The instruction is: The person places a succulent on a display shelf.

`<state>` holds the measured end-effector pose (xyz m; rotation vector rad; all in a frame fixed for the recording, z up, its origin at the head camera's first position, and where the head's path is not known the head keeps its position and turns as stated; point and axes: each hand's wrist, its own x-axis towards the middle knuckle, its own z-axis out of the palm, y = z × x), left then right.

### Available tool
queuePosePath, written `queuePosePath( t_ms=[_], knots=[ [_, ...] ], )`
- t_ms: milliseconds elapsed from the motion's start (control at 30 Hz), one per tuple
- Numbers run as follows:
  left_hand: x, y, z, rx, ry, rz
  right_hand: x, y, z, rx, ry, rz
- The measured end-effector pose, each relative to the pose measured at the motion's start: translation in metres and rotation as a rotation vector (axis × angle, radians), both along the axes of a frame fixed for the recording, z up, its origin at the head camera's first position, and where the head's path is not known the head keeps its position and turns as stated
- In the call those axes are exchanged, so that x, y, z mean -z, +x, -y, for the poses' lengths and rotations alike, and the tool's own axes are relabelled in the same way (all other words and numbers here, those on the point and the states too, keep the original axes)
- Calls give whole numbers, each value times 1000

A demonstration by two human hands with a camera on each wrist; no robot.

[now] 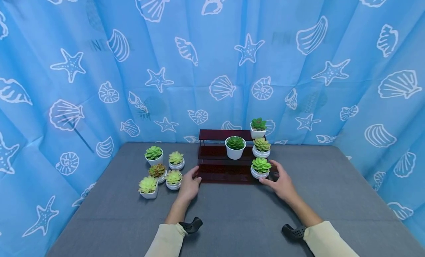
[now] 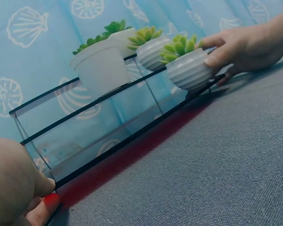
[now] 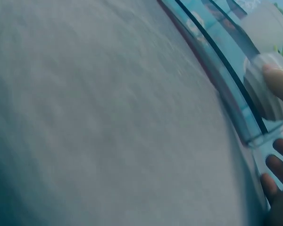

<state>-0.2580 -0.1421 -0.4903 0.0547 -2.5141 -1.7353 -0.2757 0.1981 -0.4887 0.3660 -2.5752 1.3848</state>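
A dark-red, see-through three-tier stand [image 1: 222, 173] sits on the table. At the left end of its lowest tier, my left hand [image 1: 190, 185] pinches the front corner between thumb and finger. My right hand [image 1: 283, 184] grips a bright green potted succulent [image 1: 260, 167] in a ribbed white pot at that tier's right end, thumb on the front. A yellow-green succulent [image 1: 261, 145] stands on the middle tier behind it, and a dark green one [image 1: 258, 127] on the top tier. A larger white pot with a dark green succulent [image 1: 235, 149] occupies the middle tier's centre.
Left of the stand, several small potted succulents are grouped on the grey table [image 1: 239, 220], among them a reddish one [image 1: 157, 171] and a pale one [image 1: 148, 186]. A blue seashell curtain [image 1: 199, 65] hangs behind and along both sides.
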Motion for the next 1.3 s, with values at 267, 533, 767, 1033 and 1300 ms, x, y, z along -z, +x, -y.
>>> queuePosePath(
  t_ms=[267,533,767,1033,1300],
  knots=[
    [3,0,2,-4,-4,3,2,-10,-8,-87,90,45],
    [2,0,2,1,16,8,2,-13,-9,-109,101,59],
    [2,1,2,7,14,21,4,-12,-9,-103,68,68],
    [2,0,1,13,10,10,3,-13,-9,-125,36,93],
    [-1,2,0,13,-3,-1,0,-12,-10,-119,60,110]
  ],
)
